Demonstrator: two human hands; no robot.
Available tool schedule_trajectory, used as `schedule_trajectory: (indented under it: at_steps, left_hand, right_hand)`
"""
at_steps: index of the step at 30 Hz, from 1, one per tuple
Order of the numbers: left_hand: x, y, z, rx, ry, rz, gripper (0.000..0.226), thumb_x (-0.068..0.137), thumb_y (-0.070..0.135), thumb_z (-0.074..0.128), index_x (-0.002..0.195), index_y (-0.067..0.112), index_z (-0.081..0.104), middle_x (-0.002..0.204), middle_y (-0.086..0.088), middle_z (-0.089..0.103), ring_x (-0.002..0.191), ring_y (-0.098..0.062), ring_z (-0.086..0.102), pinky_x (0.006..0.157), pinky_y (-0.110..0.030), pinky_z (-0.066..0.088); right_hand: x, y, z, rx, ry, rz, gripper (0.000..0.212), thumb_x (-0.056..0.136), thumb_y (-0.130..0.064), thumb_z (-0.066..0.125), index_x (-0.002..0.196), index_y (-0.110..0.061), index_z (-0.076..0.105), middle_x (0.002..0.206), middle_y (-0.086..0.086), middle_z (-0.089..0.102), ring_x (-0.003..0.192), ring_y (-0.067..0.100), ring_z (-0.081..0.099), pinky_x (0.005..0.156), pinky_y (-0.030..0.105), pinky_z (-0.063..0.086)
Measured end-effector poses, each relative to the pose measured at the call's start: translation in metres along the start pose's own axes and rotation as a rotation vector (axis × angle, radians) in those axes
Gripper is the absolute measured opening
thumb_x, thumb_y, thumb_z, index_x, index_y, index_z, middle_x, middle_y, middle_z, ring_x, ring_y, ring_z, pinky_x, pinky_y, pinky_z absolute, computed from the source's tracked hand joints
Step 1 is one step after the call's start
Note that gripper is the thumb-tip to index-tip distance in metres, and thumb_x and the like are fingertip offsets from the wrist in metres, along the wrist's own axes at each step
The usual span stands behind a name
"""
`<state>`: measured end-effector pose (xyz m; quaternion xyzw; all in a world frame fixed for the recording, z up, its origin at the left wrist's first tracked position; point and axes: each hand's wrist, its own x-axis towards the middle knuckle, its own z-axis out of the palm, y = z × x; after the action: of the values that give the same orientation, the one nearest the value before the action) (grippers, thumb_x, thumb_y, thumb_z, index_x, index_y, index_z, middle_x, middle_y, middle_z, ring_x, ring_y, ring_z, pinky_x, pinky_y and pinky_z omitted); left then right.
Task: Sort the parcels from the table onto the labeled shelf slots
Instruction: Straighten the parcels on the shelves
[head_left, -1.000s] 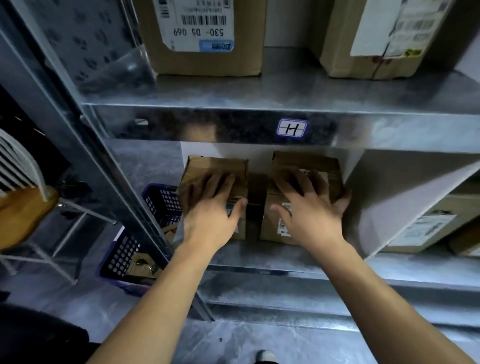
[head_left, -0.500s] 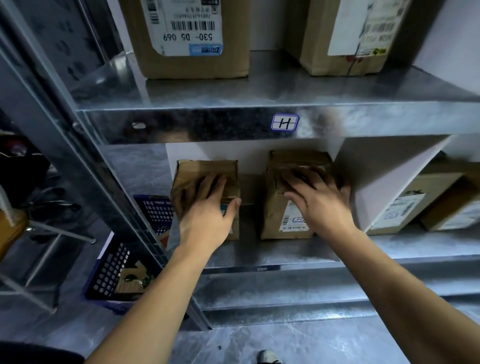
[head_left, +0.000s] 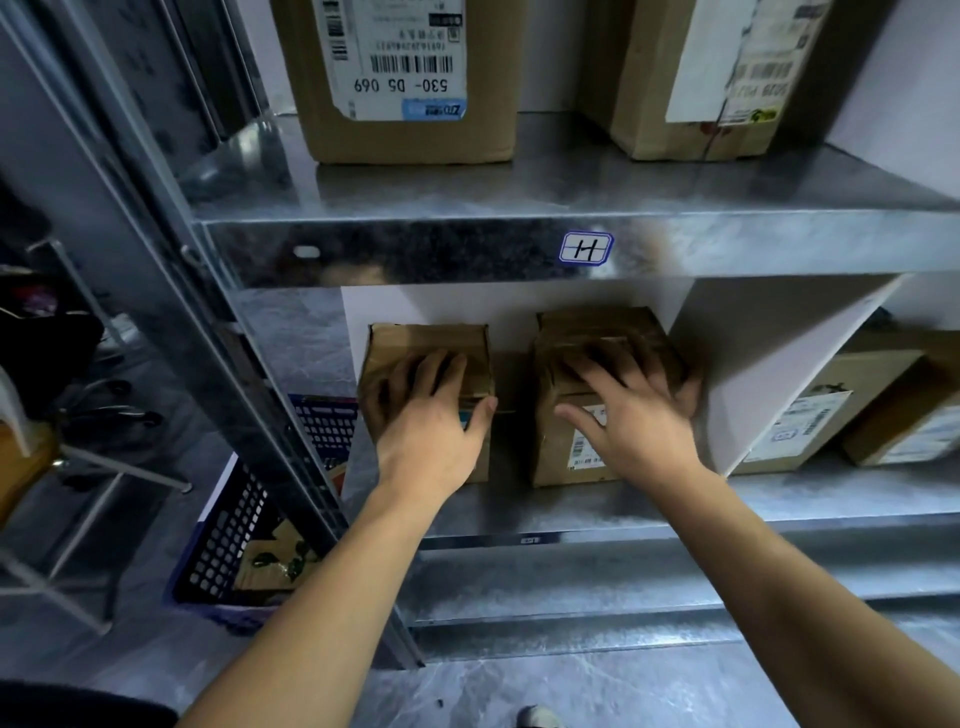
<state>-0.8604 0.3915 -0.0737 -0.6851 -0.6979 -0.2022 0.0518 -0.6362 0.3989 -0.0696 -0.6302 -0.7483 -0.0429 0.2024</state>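
Note:
Two small brown cardboard parcels stand side by side on the metal shelf (head_left: 675, 514), in the slot under the label "H" (head_left: 586, 247). My left hand (head_left: 426, 421) lies flat over the top and front of the left parcel (head_left: 426, 340), thumb at its right edge. On the top of the right parcel (head_left: 561, 457) my right hand (head_left: 634, 410) rests with its fingers spread; the fingertips are blurred. A white shipping label shows on the right parcel's front, below my hand.
A white divider (head_left: 753, 374) closes the slot on the right, with two more labelled boxes (head_left: 821, 410) beyond it. Two bigger parcels (head_left: 410, 78) stand on the shelf above. A blue basket (head_left: 228, 540) sits on the floor left of the shelf post, next to a chair (head_left: 21, 457).
Both hands have slid the two parcels deeper into the slot. My right hand has moved further back on its parcel, so more of the front label shows.

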Motion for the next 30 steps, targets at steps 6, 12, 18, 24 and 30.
schedule_trajectory:
  at_steps: [6, 12, 18, 24, 30]
  left_hand:
    - [-0.002, 0.004, 0.004, -0.008, 0.049, -0.002, 0.061, 0.089, 0.064, 0.036, 0.136, 0.029, 0.051, 0.142, 0.006, 0.047, 0.134, -0.026, 0.031, 0.109, -0.051, 0.025]
    - [-0.004, 0.002, 0.003, -0.003, 0.071, 0.014, 0.059, 0.089, 0.064, 0.038, 0.134, 0.028, 0.054, 0.141, 0.006, 0.05, 0.134, -0.026, 0.035, 0.108, -0.052, 0.024]
    - [-0.003, 0.003, 0.001, -0.019, 0.034, 0.019, 0.058, 0.09, 0.064, 0.039, 0.137, 0.03, 0.051, 0.144, 0.006, 0.047, 0.137, -0.026, 0.032, 0.11, -0.052, 0.021]
    - [-0.002, 0.003, 0.003, -0.011, 0.027, 0.024, 0.063, 0.089, 0.066, 0.032, 0.139, 0.031, 0.048, 0.145, 0.008, 0.045, 0.139, -0.024, 0.029, 0.112, -0.053, 0.02]
    - [0.002, 0.003, 0.001, 0.004, -0.018, 0.018, 0.061, 0.091, 0.067, 0.032, 0.142, 0.034, 0.042, 0.148, 0.009, 0.039, 0.139, -0.024, 0.026, 0.112, -0.049, 0.019]
  right_hand:
    - [-0.004, -0.017, 0.007, 0.051, 0.01, 0.14, 0.067, 0.084, -0.074, 0.053, 0.143, -0.045, 0.043, 0.159, -0.006, 0.031, 0.152, 0.029, 0.004, 0.109, 0.078, 0.005]
    - [0.0, -0.023, 0.014, 0.042, 0.09, 0.17, 0.057, 0.084, -0.066, 0.058, 0.134, -0.041, 0.052, 0.152, -0.001, 0.041, 0.149, 0.032, 0.015, 0.106, 0.08, 0.008]
    - [-0.003, -0.01, 0.009, 0.019, 0.178, 0.189, 0.056, 0.08, -0.065, 0.061, 0.128, -0.037, 0.06, 0.141, 0.005, 0.053, 0.14, 0.037, 0.032, 0.102, 0.078, 0.021]
    - [-0.008, -0.009, 0.013, -0.011, 0.196, 0.144, 0.057, 0.077, -0.065, 0.06, 0.126, -0.037, 0.059, 0.136, 0.007, 0.055, 0.136, 0.041, 0.041, 0.096, 0.083, 0.023]
    - [-0.007, -0.017, 0.015, -0.008, 0.183, 0.174, 0.055, 0.078, -0.059, 0.073, 0.125, -0.032, 0.063, 0.137, 0.009, 0.056, 0.138, 0.041, 0.037, 0.096, 0.084, 0.022]
